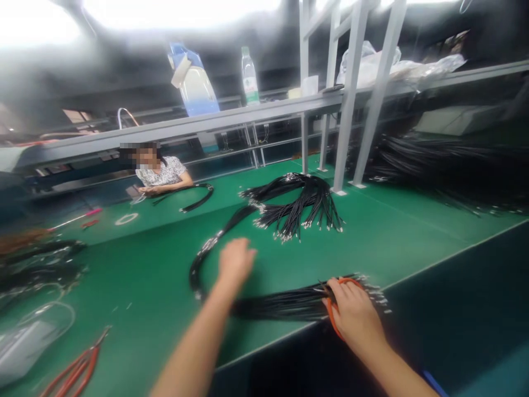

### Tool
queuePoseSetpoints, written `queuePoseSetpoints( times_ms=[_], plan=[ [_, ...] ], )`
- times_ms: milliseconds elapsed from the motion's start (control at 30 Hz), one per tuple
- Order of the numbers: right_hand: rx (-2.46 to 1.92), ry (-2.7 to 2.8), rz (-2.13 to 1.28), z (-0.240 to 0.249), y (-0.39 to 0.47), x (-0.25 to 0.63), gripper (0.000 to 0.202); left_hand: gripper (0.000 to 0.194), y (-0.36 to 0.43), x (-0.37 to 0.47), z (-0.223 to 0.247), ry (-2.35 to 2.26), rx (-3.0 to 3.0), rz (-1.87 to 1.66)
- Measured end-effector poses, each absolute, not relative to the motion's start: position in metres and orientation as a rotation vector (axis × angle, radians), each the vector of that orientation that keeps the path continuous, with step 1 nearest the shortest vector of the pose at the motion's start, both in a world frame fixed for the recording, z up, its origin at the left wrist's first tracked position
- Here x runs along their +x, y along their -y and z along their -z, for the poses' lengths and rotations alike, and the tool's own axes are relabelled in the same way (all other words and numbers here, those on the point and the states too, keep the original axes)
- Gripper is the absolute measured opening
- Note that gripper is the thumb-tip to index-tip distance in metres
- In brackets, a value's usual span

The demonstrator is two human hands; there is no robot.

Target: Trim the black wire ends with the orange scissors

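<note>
My right hand point(357, 311) is closed round a pair of orange-handled scissors point(334, 320), over one end of a bundle of black cables point(285, 302) with light metal tips. Its short blades point left. The bundle lies along the front edge of the table and bends round to the left and back. Inside that bend, my left hand point(237, 259) is raised and smeared by motion; its fingers cannot be made out well. Behind it, a fanned pile of black cables point(308, 201) with silvery ends rests on the green mat.
Red-handled pliers point(85, 364) lie at front left. A person point(161, 171) sits across the table near a curved cable bundle point(202, 198). Grey posts point(347, 110) carry a shelf point(273, 107) with bottles. More cables point(446, 165) are heaped at right.
</note>
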State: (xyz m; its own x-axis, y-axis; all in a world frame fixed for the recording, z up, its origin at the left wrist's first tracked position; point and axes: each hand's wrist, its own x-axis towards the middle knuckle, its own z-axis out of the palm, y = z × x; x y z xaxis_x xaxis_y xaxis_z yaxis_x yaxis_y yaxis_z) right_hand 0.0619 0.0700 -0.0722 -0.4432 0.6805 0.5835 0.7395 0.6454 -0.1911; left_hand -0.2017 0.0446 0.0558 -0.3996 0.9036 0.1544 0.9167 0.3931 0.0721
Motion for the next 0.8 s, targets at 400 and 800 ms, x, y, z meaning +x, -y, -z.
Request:
queuePoseSetpoints(
  times_ms=[400,800],
  plan=[
    [-1.438,1.719,-0.492,0.053,-0.002,0.161,0.037,0.014,-0.042,-0.085,0.014,2.24,-2.279,0.272],
    [-1.498,1.314,-1.274,0.084,0.02,0.193,0.029,0.016,-0.019,-0.043,0.026,1.908,-2.537,0.336]
  ],
)
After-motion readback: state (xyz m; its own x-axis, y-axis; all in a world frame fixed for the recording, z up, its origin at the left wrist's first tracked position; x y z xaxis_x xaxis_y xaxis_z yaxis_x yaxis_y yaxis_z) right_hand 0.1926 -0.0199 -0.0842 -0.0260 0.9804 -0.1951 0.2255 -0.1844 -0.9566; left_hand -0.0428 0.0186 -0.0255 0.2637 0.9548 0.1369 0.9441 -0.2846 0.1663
